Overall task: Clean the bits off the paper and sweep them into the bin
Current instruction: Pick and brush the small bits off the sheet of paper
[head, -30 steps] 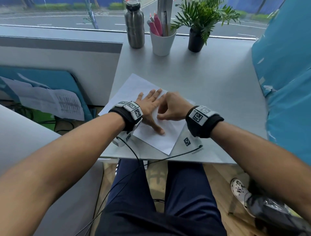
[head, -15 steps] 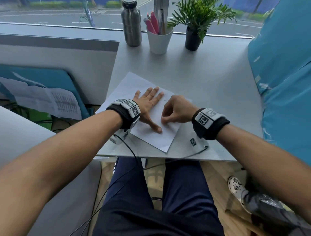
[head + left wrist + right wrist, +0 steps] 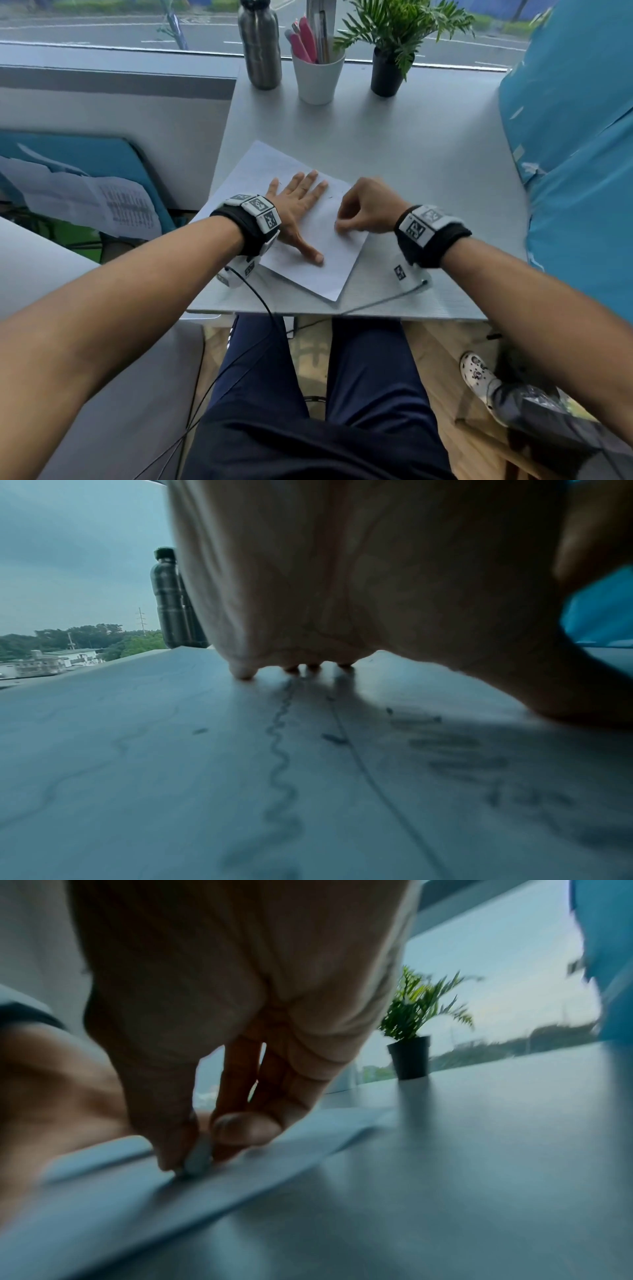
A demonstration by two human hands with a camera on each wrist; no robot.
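The sheet of paper (image 3: 301, 226) is lain on the grey table (image 3: 411, 154), at 6 o'clock from the pen cup (image 3: 317, 77). It is pressed flat by the left hand (image 3: 296, 205), fingers straight and spread. A small grey eraser (image 3: 198, 1156) is pinched by the right hand (image 3: 368, 209), fingers curled, against the paper's 3 o'clock edge. Dark bits (image 3: 334, 738) are scattered among pencil marks.

head view high above the paper (image 3: 318, 240); wrist views low, close, both grazing that sheet

A brushed metal bottle (image 3: 259, 44) is gleaming dully above matt white paper (image 3: 322, 260) lying on the smooth grey table (image 3: 428, 164).
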